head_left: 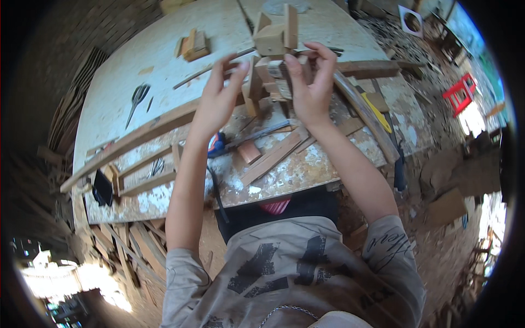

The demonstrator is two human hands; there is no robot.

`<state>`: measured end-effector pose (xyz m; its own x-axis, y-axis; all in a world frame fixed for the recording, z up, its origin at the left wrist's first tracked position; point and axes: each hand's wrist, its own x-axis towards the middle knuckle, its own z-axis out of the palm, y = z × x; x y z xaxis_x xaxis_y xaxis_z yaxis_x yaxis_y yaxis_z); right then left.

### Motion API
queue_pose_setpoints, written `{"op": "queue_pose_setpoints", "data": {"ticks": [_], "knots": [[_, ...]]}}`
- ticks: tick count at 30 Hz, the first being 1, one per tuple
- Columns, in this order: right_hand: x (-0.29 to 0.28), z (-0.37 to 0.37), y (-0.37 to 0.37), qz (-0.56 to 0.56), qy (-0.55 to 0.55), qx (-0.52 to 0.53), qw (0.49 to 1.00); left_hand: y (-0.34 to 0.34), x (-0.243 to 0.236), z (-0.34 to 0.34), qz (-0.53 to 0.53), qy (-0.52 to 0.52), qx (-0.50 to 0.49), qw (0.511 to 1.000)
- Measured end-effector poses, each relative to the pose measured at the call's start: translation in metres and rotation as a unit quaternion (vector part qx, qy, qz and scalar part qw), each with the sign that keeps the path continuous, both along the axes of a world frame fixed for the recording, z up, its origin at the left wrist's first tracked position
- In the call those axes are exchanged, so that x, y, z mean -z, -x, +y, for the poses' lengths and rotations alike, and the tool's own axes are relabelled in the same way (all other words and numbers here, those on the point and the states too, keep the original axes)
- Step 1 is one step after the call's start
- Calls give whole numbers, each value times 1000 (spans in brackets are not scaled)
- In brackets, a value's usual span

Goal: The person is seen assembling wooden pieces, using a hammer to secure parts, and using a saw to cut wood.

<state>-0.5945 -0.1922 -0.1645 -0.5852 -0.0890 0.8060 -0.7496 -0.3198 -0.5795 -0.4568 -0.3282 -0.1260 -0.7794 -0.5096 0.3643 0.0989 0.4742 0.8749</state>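
Guessing stiff, fairly light and hardly fragile, so best to pinch the blocks (271, 41) by the flat sides, over the bench (120, 87) between a loosely spread left hand (220, 97) and a curled right hand (313, 95), can't tell if gripping.

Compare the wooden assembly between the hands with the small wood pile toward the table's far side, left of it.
Size: the wooden assembly is larger; the small wood pile is more compact.
Pose: the assembly has pieces sticking up; the pile sits low.
Place: the assembly is between the left hand and right hand; the pile is clear of both.
Shared: both are light brown wood.
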Motion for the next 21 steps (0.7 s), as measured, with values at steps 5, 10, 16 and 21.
{"op": "queue_pose_setpoints", "data": {"ticks": [5,10,16,21], "knots": [[0,5,3,-26,2,3,1000,-2,17,26,-62,25,71,995],[4,1,5,-22,8,-15,1000,-6,15,25,-45,-30,22,998],[9,-5,4,15,-9,-30,999,-12,23,13,-5,-34,-10,999],[1,3,1,-72,-1,-103,992,-13,22,8,33,-165,15,986]]}}
